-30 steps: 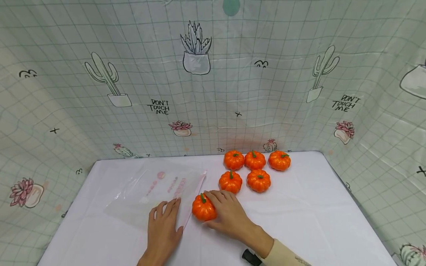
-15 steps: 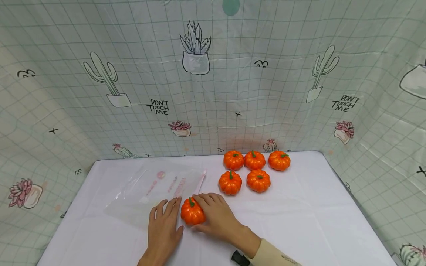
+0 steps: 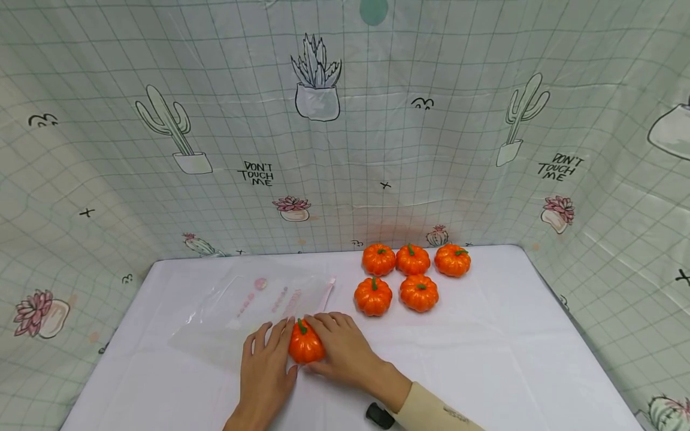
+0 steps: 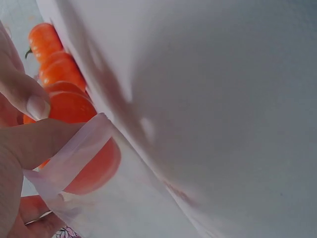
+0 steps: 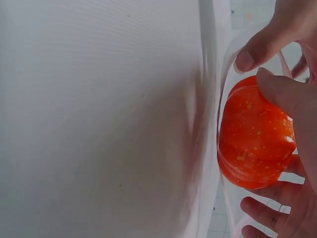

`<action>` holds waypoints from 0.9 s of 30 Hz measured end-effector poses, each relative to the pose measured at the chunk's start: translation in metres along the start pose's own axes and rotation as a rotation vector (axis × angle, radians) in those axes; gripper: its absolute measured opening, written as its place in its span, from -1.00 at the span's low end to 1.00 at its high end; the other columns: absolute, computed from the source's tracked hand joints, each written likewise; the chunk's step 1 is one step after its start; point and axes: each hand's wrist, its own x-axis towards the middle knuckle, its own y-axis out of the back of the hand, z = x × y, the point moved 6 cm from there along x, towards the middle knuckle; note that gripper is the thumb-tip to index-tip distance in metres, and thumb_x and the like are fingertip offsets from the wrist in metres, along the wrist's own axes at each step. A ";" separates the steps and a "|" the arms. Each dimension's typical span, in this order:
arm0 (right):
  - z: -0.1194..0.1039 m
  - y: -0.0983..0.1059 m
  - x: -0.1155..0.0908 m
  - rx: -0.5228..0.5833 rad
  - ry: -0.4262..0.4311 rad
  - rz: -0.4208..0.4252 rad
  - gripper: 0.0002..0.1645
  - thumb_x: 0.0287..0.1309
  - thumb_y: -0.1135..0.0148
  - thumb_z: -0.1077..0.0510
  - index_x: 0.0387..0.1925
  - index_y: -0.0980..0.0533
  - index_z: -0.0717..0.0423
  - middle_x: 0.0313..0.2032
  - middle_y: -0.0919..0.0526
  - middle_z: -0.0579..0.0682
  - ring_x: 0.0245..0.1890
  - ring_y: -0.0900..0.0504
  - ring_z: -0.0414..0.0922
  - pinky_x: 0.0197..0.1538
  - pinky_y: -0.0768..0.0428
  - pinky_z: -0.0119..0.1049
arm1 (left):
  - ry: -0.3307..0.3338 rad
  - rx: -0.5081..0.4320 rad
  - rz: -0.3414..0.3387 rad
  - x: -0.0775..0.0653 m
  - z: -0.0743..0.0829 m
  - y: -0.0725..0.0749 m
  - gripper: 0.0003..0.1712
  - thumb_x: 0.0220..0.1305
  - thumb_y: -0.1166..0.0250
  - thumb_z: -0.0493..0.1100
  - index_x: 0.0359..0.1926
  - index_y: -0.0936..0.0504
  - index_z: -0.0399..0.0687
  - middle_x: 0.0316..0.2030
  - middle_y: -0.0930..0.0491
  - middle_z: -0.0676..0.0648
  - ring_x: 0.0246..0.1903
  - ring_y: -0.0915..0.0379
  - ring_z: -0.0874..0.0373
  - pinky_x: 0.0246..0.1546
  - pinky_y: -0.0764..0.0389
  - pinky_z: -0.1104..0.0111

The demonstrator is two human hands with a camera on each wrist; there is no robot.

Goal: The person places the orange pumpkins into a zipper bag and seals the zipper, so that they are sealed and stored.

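Note:
A small orange toy pumpkin (image 3: 305,345) with a green stem sits between my two hands at the mouth of a clear plastic bag (image 3: 223,317), which lies flat with pink print. My right hand (image 3: 347,353) grips the pumpkin from its right side, thumb near me. At the bag's mouth my left hand (image 3: 264,377) holds the edge, fingers bent and spread. In the left wrist view, the bag's pale edge strip (image 4: 74,153) crosses the left thumb, and part of the pumpkin shows through the film. The right wrist view has the pumpkin (image 5: 255,134) against the right fingers.
Several more orange pumpkins (image 3: 412,259) stand in two rows at the back right of the white-covered table (image 3: 496,359). A patterned cloth backdrop (image 3: 345,149) rises behind the table and along both sides. A black device (image 3: 380,415) sits by the right wrist.
My right hand has moved left with the pumpkin, from beside the bag to its mouth, close against my left hand. The left hand has barely moved.

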 end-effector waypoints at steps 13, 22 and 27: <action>-0.004 -0.009 0.010 -0.024 0.016 -0.030 -0.01 0.20 -0.50 -0.29 0.52 -0.38 0.05 0.31 -0.56 0.00 0.29 -0.50 -0.02 0.45 -0.43 -0.06 | -0.042 0.023 0.041 0.002 0.002 0.004 0.04 -0.39 -0.79 -0.22 0.29 -0.63 -0.22 0.16 -0.65 -0.16 0.19 -0.43 -0.21 0.23 -0.42 -0.07; -0.006 -0.014 0.016 0.008 0.052 -0.046 0.03 0.21 -0.50 -0.29 0.52 -0.32 0.10 0.37 -0.53 0.02 0.32 -0.49 0.00 0.46 -0.44 -0.08 | -0.060 0.051 0.054 0.001 0.001 0.005 0.08 -0.42 -0.80 -0.24 0.31 -0.61 -0.22 0.15 -0.65 -0.17 0.19 -0.43 -0.20 0.24 -0.42 -0.08; -0.005 -0.015 0.016 0.018 0.063 -0.032 0.02 0.19 -0.53 -0.26 0.48 -0.33 0.15 0.36 -0.52 0.06 0.36 -0.49 0.02 0.46 -0.44 -0.07 | -0.062 0.038 0.058 0.001 0.001 0.005 0.06 -0.41 -0.78 -0.27 0.30 -0.61 -0.23 0.17 -0.65 -0.18 0.19 -0.43 -0.22 0.23 -0.42 -0.10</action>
